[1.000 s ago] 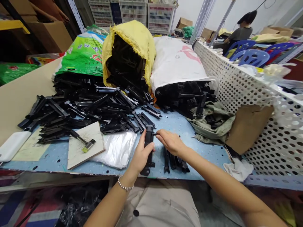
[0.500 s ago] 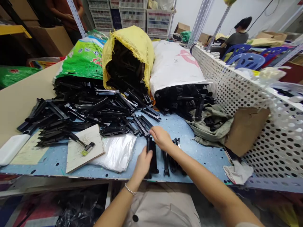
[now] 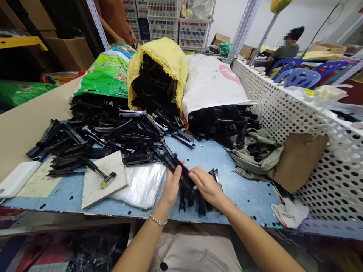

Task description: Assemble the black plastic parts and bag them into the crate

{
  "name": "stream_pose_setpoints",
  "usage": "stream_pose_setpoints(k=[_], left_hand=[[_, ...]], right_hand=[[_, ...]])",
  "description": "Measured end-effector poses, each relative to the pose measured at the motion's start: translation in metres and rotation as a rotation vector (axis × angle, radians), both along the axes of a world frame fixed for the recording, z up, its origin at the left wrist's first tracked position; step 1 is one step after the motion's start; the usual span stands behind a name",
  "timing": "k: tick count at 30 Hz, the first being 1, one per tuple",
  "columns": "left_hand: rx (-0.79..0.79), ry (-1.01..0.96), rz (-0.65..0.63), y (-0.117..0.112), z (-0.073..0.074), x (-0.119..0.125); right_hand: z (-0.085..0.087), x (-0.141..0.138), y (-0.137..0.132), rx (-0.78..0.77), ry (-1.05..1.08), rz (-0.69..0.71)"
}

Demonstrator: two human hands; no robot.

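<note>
A bundle of long black plastic parts [image 3: 185, 175] is held at a slant over the front of the blue tabletop, slightly blurred. My left hand [image 3: 171, 185], with a beaded bracelet at the wrist, is closed round its left side, thumb on top. My right hand [image 3: 206, 186] grips its lower right end with fingers curled. Beneath and beside the hands, several more black parts [image 3: 201, 206] lie side by side near the table edge. A large heap of similar black parts [image 3: 113, 136] spreads to the left and behind.
Green [image 3: 103, 75], yellow [image 3: 167, 53] and white [image 3: 212, 83] sacks of black parts stand behind. Left are a plastic bag stack [image 3: 144, 185] and a board [image 3: 95, 185] with a yellow-tipped tool. A perforated metal wall [image 3: 283, 113] and grey-green cloth [image 3: 263, 160] are right.
The black parts between my hands have been lifted and turned from upright to slanted. My right hand has moved down and right to their lower end. The view has shifted slightly.
</note>
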State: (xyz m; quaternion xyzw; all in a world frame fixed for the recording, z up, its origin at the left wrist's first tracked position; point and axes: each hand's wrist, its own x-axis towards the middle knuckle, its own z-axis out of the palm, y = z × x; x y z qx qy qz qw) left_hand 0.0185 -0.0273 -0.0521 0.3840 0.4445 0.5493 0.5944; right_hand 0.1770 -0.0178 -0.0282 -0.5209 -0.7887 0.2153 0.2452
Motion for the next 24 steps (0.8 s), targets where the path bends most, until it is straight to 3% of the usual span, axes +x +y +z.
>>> stream_pose_setpoints(k=[2, 4, 6, 9, 13, 17, 20, 22, 24], left_hand=[[0.017, -0.005, -0.024, -0.004, 0.020, 0.001], [0.028, 0.038, -0.044, -0.011, 0.035, 0.001], [0.017, 0.050, -0.075, -0.019, 0.044, 0.001], [-0.014, 0.055, -0.100, -0.025, 0.050, -0.002], [-0.028, 0.098, -0.049, -0.019, 0.051, -0.008], [-0.102, 0.106, 0.015, -0.010, 0.047, -0.011], [-0.147, 0.162, 0.013, -0.009, 0.034, -0.016], [-0.072, 0.349, 0.015, -0.009, 0.022, -0.025], [0.005, 0.674, -0.011, -0.009, 0.008, -0.037]], right_hand=[[0.008, 0.004, -0.016, 0.114, 0.023, -0.007], [0.016, 0.008, -0.014, 0.283, -0.034, -0.027], [0.022, 0.013, -0.001, 0.422, -0.135, 0.085], [0.025, 0.017, 0.018, 0.470, -0.262, 0.278], [0.023, 0.011, 0.009, 0.311, -0.141, 0.257], [0.006, -0.006, -0.039, 0.225, 0.035, 0.396], [-0.014, -0.019, -0.069, 0.224, 0.054, 0.344], [-0.021, -0.023, -0.072, 0.093, 0.061, 0.261], [-0.020, -0.021, -0.056, -0.086, 0.059, 0.210]])
